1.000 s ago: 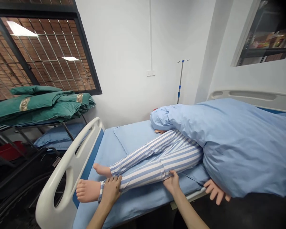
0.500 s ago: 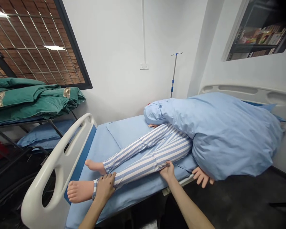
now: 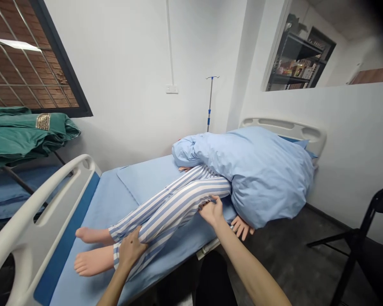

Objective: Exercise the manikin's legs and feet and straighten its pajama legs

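Observation:
A manikin in blue-and-white striped trousers lies on a hospital bed, its two bare feet pointing left. My left hand is closed round the near shin, just above the ankle. Under the near knee, my right hand grips the trouser leg, its fingers partly hidden beneath it. That knee looks slightly bent. A bunched light-blue quilt covers the upper body. One manikin hand pokes out below the quilt at the near bed edge, and part of another shows at the far side.
A white footboard stands at the left and a headboard at the far right. Behind the bed rises a drip stand. At the right is a black folding chair. Green folded curtains or covers lie at far left.
My view has turned to the right. The near leg has shifted towards the far one with its knee raised a little, both my hands still on it. The feet lie closer together.

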Tool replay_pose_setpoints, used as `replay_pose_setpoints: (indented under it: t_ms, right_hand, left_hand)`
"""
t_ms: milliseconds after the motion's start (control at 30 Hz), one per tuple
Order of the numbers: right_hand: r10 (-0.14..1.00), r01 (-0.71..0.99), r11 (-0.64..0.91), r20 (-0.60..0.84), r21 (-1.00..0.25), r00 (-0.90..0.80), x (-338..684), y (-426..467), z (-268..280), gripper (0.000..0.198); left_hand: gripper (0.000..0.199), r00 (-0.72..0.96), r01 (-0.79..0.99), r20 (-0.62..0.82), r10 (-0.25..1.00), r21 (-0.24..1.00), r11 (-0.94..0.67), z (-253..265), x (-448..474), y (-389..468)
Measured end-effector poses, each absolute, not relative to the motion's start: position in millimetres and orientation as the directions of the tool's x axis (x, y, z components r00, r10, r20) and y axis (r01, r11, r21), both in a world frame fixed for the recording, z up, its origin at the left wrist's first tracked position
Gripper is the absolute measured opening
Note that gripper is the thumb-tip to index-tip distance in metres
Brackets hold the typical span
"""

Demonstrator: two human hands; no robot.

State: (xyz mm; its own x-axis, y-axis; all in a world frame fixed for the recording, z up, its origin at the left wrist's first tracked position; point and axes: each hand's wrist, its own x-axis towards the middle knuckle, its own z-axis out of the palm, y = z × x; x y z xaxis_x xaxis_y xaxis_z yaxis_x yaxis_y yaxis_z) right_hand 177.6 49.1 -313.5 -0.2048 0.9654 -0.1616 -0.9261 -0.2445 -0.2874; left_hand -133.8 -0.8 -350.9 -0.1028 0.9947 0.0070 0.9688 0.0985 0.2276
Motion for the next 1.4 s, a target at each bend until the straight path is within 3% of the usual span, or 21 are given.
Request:
replay_pose_setpoints:
  t_ms: [333, 667, 933, 1167, 1400]
  right_hand:
    - [0.970, -0.920, -0.233, -0.138, -0.314, -0.199, 189, 60, -294, 0.018]
    - [0.971, -0.914, -0.233, -0.131, -0.332, -0.200, 192, 63, -294, 0.020]
    - [0.961, -0.895, -0.235, -0.226, -0.379, -0.157, 188, 54, -316, 0.009]
    - [0.916, -0.911, -0.255, -0.381, -0.324, -0.121, 171, 49, -346, 0.013]
    - [0.898, -0.905, -0.278, -0.422, -0.322, -0.126, 145, 53, -399, 0.012]
  left_hand:
    - [0.048, -0.158, 0.899, 0.012, 0.987, 0.416, 0.138, -382, -97, 29]
    - [0.046, -0.133, 0.891, 0.018, 0.991, 0.441, 0.111, -376, -91, 29]
    - [0.048, -0.050, 0.950, 0.098, 0.994, 0.313, 0.017, -375, -121, 4]
    - [0.052, 0.035, 0.992, 0.153, 0.988, 0.117, -0.054, -352, -164, -22]
    - [0.051, 0.076, 0.997, 0.102, 0.992, -0.032, -0.073, -342, -186, -34]
